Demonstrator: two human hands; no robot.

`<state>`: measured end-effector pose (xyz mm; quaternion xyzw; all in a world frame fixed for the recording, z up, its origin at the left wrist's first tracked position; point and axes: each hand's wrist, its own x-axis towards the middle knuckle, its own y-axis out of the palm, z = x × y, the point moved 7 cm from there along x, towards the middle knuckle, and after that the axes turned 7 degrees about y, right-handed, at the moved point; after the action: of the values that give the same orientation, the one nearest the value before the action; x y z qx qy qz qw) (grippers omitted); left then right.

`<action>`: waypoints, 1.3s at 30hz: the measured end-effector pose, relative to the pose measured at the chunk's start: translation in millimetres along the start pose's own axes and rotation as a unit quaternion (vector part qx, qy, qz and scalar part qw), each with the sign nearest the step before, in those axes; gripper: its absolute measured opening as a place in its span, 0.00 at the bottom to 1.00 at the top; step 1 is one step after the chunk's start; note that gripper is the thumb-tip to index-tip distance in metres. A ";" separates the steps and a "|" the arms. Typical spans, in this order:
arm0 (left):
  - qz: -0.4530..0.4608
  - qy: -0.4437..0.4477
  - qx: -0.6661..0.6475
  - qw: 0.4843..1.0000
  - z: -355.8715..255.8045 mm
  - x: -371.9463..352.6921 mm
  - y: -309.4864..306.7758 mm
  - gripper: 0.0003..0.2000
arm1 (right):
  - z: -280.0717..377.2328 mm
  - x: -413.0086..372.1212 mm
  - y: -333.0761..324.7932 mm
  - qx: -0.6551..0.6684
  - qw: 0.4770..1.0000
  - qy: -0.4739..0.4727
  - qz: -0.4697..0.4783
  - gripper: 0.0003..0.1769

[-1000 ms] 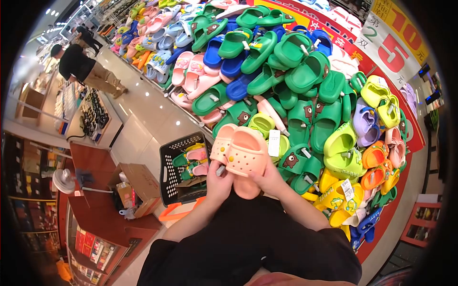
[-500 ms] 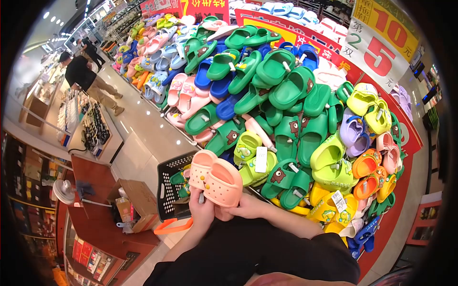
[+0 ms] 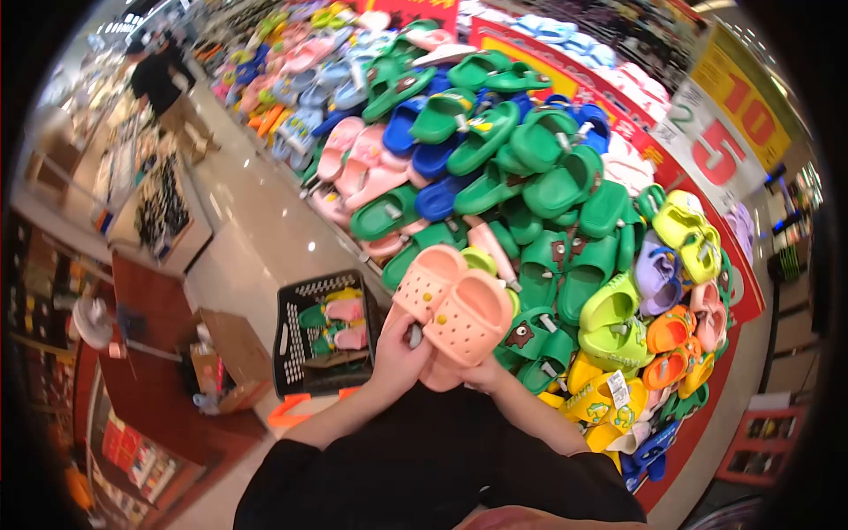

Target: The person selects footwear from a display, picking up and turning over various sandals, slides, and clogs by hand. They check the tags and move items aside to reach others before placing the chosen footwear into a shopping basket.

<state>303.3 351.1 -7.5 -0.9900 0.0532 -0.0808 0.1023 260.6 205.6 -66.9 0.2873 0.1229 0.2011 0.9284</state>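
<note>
A pair of peach slippers [image 3: 470,330] with small round holes and yellow decorations is held up in front of my body, side by side. My left hand [image 3: 399,352] is closed around the lower left of the pair, with a small grey tag or clip by its fingers. Under the right slipper, my right hand [image 3: 482,374] grips the pair; its fingers are partly hidden behind it. Just beyond the slippers rises a heap of green slippers [image 3: 558,181], and lime green slippers [image 3: 609,322] lie to the right.
A black shopping basket [image 3: 293,358] with several slippers inside stands to my left. Orange straps [image 3: 305,408] lie near it. Price signs [image 3: 720,150] rise behind the heap. Two people stand in the far left aisle, one a person in black [image 3: 159,87]. An open cardboard box [image 3: 243,344] sits beyond the basket.
The view has shifted, so the basket and its contents show more fully. The peach slippers, still in both hands, now appear further right and slightly more tilted.
</note>
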 end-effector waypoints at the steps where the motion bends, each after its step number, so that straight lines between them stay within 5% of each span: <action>1: -0.018 0.004 -0.034 0.999 -1.0 -0.7 -4.7 0.14 | -1.7 5.1 -1.2 0.033 0.999 -0.004 -0.001 0.41; 7: -0.099 0.062 0.154 0.981 7.9 -47.6 -76.4 0.23 | -11.2 15.0 -5.5 0.065 0.995 0.071 0.005 0.41; 9: -0.075 0.056 0.389 0.916 49.3 -79.1 -123.2 0.23 | -13.4 13.8 -7.8 0.046 0.996 0.080 0.011 0.43; 12: 0.102 -0.100 0.615 0.775 126.8 -159.1 -191.3 0.33 | -18.9 12.3 -14.3 0.024 0.996 0.089 0.015 0.46; 13: 0.139 -0.039 0.684 0.715 137.2 -191.5 -198.8 0.30 | -21.2 11.4 -16.1 0.021 0.995 0.094 0.017 0.46; 14: 0.138 -0.044 0.684 0.715 151.4 -197.9 -204.7 0.30 | -21.9 13.2 -17.2 0.022 0.995 0.098 0.020 0.46; 16: 0.222 -0.217 0.565 0.764 192.6 -217.2 -212.8 0.29 | -23.1 16.4 -13.7 0.022 0.994 0.101 0.041 0.47; 17: 0.188 -0.159 0.588 0.771 188.4 -214.8 -212.3 0.30 | -25.3 19.8 -13.8 0.023 0.994 0.102 0.042 0.47; 27: 0.080 -0.138 0.591 0.791 194.9 -139.8 -206.3 0.29 | -54.9 59.8 29.6 0.041 0.985 0.147 0.081 0.45; 39: -0.007 -0.080 0.605 0.792 237.5 16.4 -305.8 0.30 | -101.8 189.6 104.9 0.044 0.978 0.196 0.046 0.43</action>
<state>387.2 692.9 -170.0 -0.7293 -0.0217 -0.0181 0.6836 362.4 418.2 -109.1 0.2886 0.2983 0.2907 0.8621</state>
